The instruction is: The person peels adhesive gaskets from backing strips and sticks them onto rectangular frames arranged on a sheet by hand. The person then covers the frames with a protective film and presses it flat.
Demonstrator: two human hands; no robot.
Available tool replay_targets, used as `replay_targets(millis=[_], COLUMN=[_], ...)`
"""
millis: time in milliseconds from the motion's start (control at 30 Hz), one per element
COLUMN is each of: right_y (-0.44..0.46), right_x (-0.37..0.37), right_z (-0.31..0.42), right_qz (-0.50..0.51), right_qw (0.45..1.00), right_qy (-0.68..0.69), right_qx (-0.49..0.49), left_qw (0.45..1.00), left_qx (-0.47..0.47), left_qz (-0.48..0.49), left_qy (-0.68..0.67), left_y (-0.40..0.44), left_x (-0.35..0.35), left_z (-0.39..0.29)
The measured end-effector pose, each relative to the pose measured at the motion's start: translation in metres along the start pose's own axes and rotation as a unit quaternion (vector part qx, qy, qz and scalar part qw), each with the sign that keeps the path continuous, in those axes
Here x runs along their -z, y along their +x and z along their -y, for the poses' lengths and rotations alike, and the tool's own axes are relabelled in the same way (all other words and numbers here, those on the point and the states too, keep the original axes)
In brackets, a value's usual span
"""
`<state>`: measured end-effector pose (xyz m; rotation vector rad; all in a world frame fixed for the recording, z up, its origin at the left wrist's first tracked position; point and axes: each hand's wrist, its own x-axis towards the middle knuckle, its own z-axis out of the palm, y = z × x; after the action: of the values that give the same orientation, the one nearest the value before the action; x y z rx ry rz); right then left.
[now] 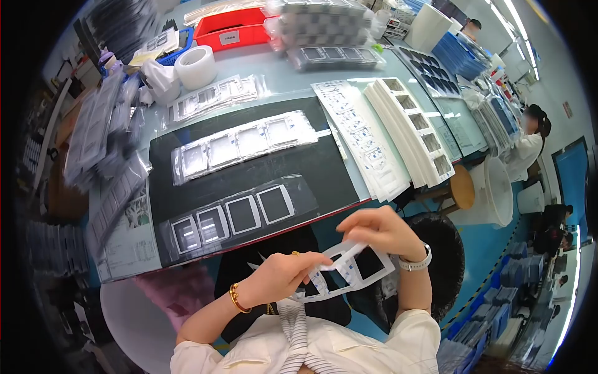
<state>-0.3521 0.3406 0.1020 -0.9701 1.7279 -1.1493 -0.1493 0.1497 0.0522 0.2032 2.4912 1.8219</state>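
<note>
Just beyond my lap, a white sheet of frames point(375, 280) with rectangular openings and blue-printed film pieces is held tilted. My left hand point(279, 278) pinches its left end. My right hand point(384, 229) is above its far edge, fingers bent and slightly blurred, closed at a pale strip that seems to lift off the sheet. A pointed metal tip shows by my left hand; its tool is mostly hidden. On the black mat point(336, 181) in front lie a clear film strip with white-edged frames point(243, 214) and a stack of shiny framed sheets point(246, 144).
White frame trays point(416, 128) and printed liner sheets point(355, 128) lie at the table's right. A tape roll point(195, 66), a red bin point(232, 31) and bagged stacks point(327, 28) stand behind. A black-lined bin point(447, 249) is right of my arm; a co-worker point(529, 143) is farther right.
</note>
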Motion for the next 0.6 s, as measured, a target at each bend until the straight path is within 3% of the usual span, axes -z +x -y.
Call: replay_targets(millis=[67,133,233,400,467,533,600], right_y=[0.007,0.012,0.012,0.004,-0.003,-0.009,-0.004], right_x=[-0.004,-0.008,-0.008,0.001,0.016,0.033,0.043], right_z=[0.012,0.009,0.022,0.045,0.067,0.061,0.050], right_qz=[0.106,0.142,0.199,0.050,-0.028,-0.141,-0.253], right_qw=[0.987,0.973,0.963,0.909,0.910,0.915,0.923], right_qy=[-0.121,-0.180,-0.177,-0.321,-0.324,-0.291,-0.206], right_qx=[-0.015,0.015,0.027,0.262,0.258,0.240,0.203], left_qw=[1.000,0.999,0.991,0.954,0.943,0.954,0.949], left_qx=[0.014,0.025,-0.048,-0.154,-0.205,-0.223,-0.219], left_qz=[-0.007,-0.011,-0.043,-0.126,-0.138,-0.087,-0.111], left_qy=[0.013,0.044,0.115,0.223,0.224,0.183,0.199], left_y=[-0.003,-0.008,-0.017,-0.037,-0.053,-0.062,-0.065], left_x=[-0.003,-0.003,-0.001,0.006,0.006,0.011,0.007], left_z=[-0.003,-0.004,-0.011,-0.048,-0.054,-0.062,-0.064])
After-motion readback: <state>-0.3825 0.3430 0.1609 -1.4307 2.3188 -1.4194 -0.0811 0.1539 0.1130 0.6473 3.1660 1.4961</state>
